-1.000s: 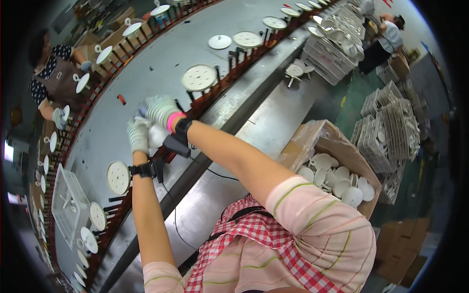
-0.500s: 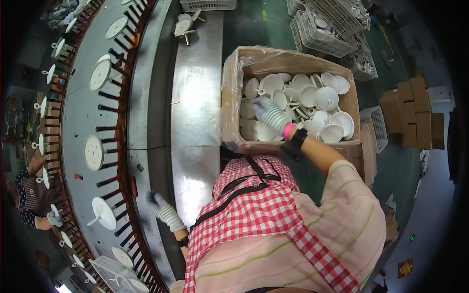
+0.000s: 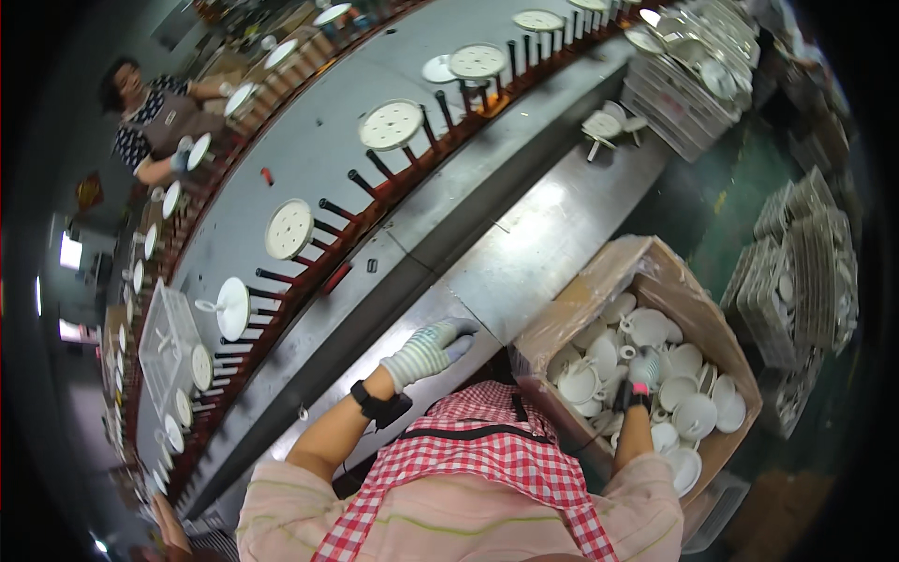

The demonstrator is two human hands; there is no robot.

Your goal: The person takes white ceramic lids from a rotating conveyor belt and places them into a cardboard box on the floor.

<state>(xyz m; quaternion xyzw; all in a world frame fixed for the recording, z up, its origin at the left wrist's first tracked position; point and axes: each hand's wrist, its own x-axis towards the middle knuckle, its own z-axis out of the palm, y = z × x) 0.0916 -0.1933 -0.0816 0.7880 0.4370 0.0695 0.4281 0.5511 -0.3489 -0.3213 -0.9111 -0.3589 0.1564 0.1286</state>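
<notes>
My left hand (image 3: 431, 353), in a striped glove with grey fingertips, is held above the metal bench (image 3: 524, 253). Its fingers are stretched out and nothing shows in them. My right hand (image 3: 645, 366), gloved the same way, reaches into a plastic-lined cardboard box (image 3: 552, 323) at my right. Around it lie many white round dish-like pieces (image 3: 695, 416), some with rings or stems. The fingers of that hand are blurred against the white pieces, and any grip on one cannot be made out.
A conveyor with upright dark pegs (image 3: 361, 183) curves past on the left, carrying white discs (image 3: 288, 229). A clear plastic basket (image 3: 169, 342) sits on its table. Across it, a co-worker (image 3: 173, 126) handles a disc. Loaded crates (image 3: 688, 103) stand at the far right.
My view has turned, so the conveyor now slants across it. My left hand has come from the conveyor's edge to over the bench. My right hand is still in the box.
</notes>
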